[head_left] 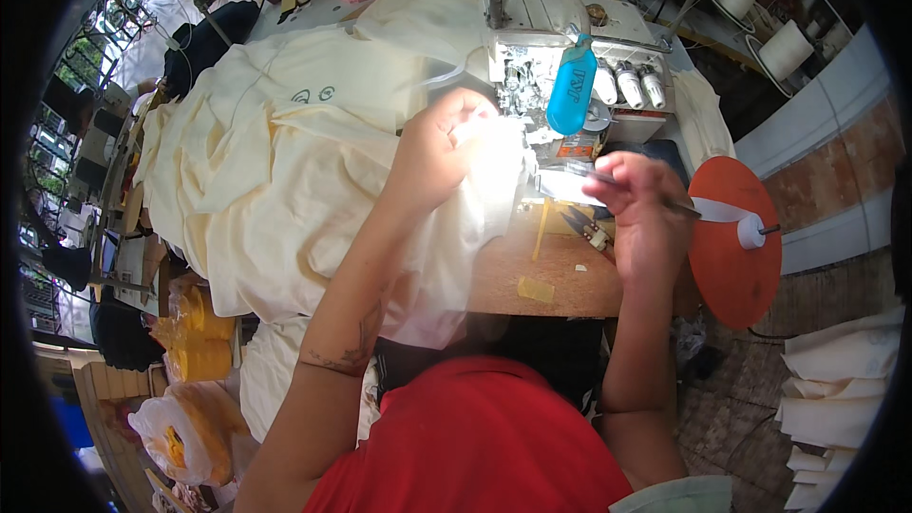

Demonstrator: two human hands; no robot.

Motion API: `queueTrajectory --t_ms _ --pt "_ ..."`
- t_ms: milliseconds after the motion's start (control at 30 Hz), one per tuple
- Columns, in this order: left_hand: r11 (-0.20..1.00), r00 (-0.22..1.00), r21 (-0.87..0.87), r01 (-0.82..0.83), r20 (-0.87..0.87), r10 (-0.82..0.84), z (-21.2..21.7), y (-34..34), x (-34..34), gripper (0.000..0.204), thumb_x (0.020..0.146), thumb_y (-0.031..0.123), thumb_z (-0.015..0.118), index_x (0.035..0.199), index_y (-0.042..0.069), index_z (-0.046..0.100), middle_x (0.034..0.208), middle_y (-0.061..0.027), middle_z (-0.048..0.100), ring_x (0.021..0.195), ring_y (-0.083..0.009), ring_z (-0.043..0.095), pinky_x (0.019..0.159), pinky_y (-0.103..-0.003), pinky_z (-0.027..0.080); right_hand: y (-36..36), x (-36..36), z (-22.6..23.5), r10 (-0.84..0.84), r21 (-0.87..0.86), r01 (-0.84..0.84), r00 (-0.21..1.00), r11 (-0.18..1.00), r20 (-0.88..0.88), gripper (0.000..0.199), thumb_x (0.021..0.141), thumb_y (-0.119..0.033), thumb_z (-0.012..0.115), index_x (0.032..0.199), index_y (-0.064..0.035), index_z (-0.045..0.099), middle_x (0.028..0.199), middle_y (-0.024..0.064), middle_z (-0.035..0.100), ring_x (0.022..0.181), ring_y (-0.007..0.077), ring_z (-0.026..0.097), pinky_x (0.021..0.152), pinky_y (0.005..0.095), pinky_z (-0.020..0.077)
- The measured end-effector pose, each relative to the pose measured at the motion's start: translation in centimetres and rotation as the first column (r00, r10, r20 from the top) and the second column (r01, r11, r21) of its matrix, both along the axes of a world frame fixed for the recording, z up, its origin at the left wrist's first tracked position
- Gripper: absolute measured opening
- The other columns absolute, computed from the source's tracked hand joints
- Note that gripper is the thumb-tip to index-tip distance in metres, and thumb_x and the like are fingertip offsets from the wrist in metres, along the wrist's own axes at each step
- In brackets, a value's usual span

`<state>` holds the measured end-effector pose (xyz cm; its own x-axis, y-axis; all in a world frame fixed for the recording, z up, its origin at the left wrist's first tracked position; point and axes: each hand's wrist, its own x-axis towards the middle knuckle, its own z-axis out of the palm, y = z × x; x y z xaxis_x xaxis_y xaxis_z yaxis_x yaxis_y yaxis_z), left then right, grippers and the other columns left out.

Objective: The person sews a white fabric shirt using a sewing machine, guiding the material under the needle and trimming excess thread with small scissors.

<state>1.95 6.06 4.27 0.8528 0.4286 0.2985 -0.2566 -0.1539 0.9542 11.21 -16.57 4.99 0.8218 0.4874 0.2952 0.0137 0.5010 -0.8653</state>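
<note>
Cream fabric (285,166) spreads over the left of the work table and up to an overlock sewing machine (541,14). My left hand (442,147) is closed on the fabric's edge, left of the machine's needle area, where bright light washes out detail. My right hand (646,204) is closed round a slim dark metal tool (682,211), apparently tweezers. A white tape (717,210) runs from an orange disc reel (731,261) to this hand, and a white strip (570,186) shows on its other side, toward the machine. A blue tag (573,85) hangs on the machine's front.
Thread snips (587,226) lie on the wooden tabletop (570,290) beside a yellow patch (536,290). Thread cones (787,49) stand at the far right. Plastic bags (180,437) sit at lower left; folded cream cloth (841,399) is at lower right.
</note>
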Motion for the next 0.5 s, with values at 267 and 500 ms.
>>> queueTrajectory --t_ms 267,500 --pt "0.999 0.993 0.045 -0.013 -0.117 0.018 0.5 -0.2 -0.2 0.016 0.086 -0.004 0.068 0.102 0.0 0.07 0.094 -0.0012 0.07 0.084 -0.0059 0.064 0.077 -0.022 0.052 2.4 0.6 -2.3 -0.119 -0.127 0.139 0.982 0.982 0.148 0.018 0.091 0.007 0.068 0.109 0.0067 0.065 0.097 0.0132 0.073 0.09 0.0173 0.072 0.084 0.0278 0.0587" --pt "1.0 0.998 -0.031 -0.007 -0.061 0.005 0.7 -0.9 -0.1 0.021 0.083 -0.009 0.062 0.1 0.0 0.069 0.095 -0.0024 0.069 0.087 -0.0071 0.065 0.079 -0.023 0.053 2.5 0.5 -2.8 -0.118 0.016 0.116 0.988 0.993 0.099 0.016 0.089 0.009 0.069 0.105 0.0063 0.064 0.097 0.0147 0.072 0.091 0.0202 0.073 0.085 0.0301 0.0601"
